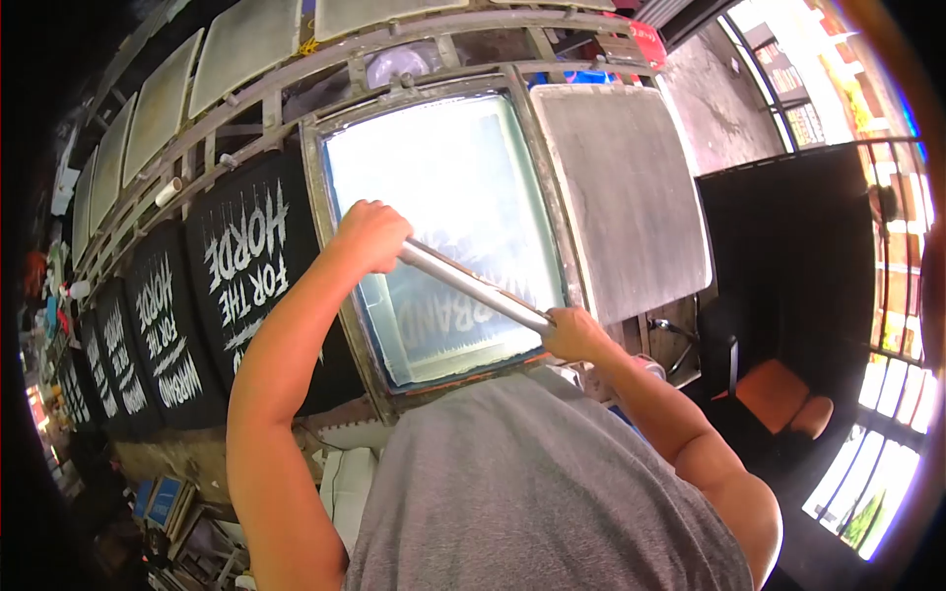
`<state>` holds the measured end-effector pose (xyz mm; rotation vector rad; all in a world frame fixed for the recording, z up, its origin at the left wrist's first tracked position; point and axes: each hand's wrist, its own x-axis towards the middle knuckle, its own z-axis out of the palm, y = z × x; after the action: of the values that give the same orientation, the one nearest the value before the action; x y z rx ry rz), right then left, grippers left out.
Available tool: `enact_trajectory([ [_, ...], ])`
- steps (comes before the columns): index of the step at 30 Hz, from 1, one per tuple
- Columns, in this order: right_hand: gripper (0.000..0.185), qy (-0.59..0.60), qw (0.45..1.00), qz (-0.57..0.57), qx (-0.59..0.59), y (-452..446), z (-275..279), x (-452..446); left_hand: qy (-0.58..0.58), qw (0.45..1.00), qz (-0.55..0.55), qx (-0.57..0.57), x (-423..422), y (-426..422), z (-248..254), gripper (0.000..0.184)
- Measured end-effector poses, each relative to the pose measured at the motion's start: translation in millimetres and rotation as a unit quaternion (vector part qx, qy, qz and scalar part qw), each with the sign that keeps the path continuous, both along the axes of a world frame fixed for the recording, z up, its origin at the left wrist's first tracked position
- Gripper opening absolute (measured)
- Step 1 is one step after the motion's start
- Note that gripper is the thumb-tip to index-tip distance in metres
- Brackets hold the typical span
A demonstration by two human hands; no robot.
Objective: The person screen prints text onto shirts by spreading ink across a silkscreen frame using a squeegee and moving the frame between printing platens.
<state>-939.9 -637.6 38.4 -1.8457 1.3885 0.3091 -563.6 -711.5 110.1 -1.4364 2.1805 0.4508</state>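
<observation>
My left hand (372,238) is closed around the upper left end of a metal-handled squeegee (473,286). At the other end, my right hand (579,335) grips the same bar. The squeegee lies slanted across a framed printing screen (434,167); its blade edge is hidden, so I cannot tell whether it touches the mesh. White, glare-lit mesh fills the upper part of the screen, and faint mirrored-looking lettering shows through below the bar. The screen's frame (321,222) rests on the bench in front of my body.
Left of the screen, black printed shirts (246,246) with white lettering lie in a row. A bare grey platen (626,197) adjoins the right side. More pale platens (246,49) line the far rail (281,84). An orange-seated chair (771,396) stands at the right, near a black panel (788,236).
</observation>
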Motion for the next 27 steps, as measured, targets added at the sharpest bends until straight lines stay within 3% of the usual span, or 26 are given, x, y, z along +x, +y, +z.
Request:
enact_trajectory([
  [3, 0.024, -0.003, 0.991, 0.086, -0.104, -60, -19, 31, 0.046, 0.988, 0.070, -0.132, 41, 35, 27, 0.022],
  [4, 0.022, -0.018, 0.983, 0.085, -0.159, -84, -9, 45, 0.041, 0.988, 0.069, -0.132, 42, 49, 30, 0.022],
  [5, 0.021, 0.001, 0.988, 0.072, -0.135, -112, 13, 67, 0.028, 0.982, 0.103, -0.156, 42, 62, 34, 0.025],
  [6, 0.023, -0.001, 0.976, 0.105, -0.192, -136, 17, 78, 0.014, 0.974, 0.137, -0.180, 42, 75, 37, 0.028],
  [7, 0.030, -0.116, 0.940, 0.129, -0.294, -162, -14, 76, 0.017, 0.971, 0.159, -0.177, 36, 86, 34, 0.031],
  [10, 0.043, -0.117, 0.903, 0.186, -0.368, -202, -22, 87, 0.058, 0.959, 0.211, -0.181, 4, 111, 14, 0.046],
  [14, 0.045, -0.157, 0.906, 0.152, -0.362, -171, -57, 61, 0.078, 0.957, 0.216, -0.178, 6, 114, -24, 0.053],
  [17, 0.041, -0.126, 0.905, 0.197, -0.355, -159, -32, 60, 0.092, 0.955, 0.213, -0.185, 44, 93, -37, 0.051],
  [19, 0.037, 0.018, 0.963, 0.221, -0.156, -172, 1, 85, 0.122, 0.948, 0.233, -0.181, 66, 60, -39, 0.047],
  [22, 0.035, 0.017, 0.958, 0.159, -0.237, -227, 6, 116, 0.089, 0.935, 0.302, -0.165, 83, -2, -14, 0.036],
  [27, 0.036, 0.038, 0.916, 0.238, -0.320, -332, 4, 164, 0.052, 0.929, 0.312, -0.195, 125, -85, -50, 0.045],
])
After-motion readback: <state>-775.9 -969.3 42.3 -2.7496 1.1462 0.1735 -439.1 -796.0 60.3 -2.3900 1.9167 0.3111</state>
